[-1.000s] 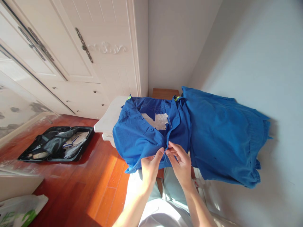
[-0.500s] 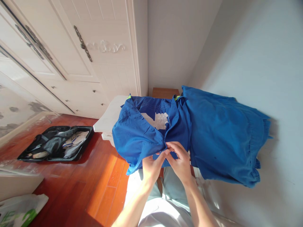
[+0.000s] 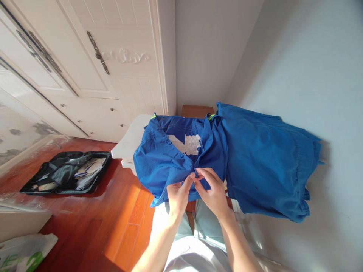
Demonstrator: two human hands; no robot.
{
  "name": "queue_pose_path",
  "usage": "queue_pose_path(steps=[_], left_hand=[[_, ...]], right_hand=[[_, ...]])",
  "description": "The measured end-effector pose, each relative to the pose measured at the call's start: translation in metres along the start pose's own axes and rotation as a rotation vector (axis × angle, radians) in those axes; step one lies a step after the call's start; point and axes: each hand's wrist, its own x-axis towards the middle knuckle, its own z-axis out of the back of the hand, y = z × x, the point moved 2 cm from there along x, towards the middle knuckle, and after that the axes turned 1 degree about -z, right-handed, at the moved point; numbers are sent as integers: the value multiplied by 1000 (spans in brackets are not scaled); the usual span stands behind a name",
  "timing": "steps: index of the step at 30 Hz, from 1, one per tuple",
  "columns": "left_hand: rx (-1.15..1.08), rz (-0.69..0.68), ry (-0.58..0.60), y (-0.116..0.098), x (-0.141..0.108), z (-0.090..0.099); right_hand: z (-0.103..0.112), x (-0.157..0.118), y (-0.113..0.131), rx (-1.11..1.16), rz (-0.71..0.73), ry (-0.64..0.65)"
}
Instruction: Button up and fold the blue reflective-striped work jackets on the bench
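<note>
A blue work shirt (image 3: 159,151) with yellow-green trim lies spread over a white surface, its front partly open and buttons showing along one edge. My left hand (image 3: 179,194) pinches the left front edge near the lower middle of the opening. Right beside it, my right hand (image 3: 212,192) pinches the other front edge, and the fingertips of both hands meet there. The exact button or hole between the fingers is hidden. Through the gap in the shirt shows a white patch with a lacy edge (image 3: 193,144).
More blue clothing (image 3: 263,162) lies to the right, close to the wall. A white cabinet (image 3: 136,87) stands at the back left. On the wooden floor lie an open black suitcase (image 3: 109,160) with clothes and a plastic bag (image 3: 31,245).
Both hands have shifted slightly up and left together, still pinching the shirt's front edges. The view has moved a little; the rest of the clothing lies as before.
</note>
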Motion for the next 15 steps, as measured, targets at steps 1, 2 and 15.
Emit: queue_pose_path(steps=[1,2,15], left_hand=[[2,-7,9,0,0,0],[3,-17,20,0,0,-1],[137,-179,62,-5,3,3]], right_hand=[[0,1,1,-20,22,-6],[1,1,2,-41,45,-9],[2,8,-2,-212,122,45]])
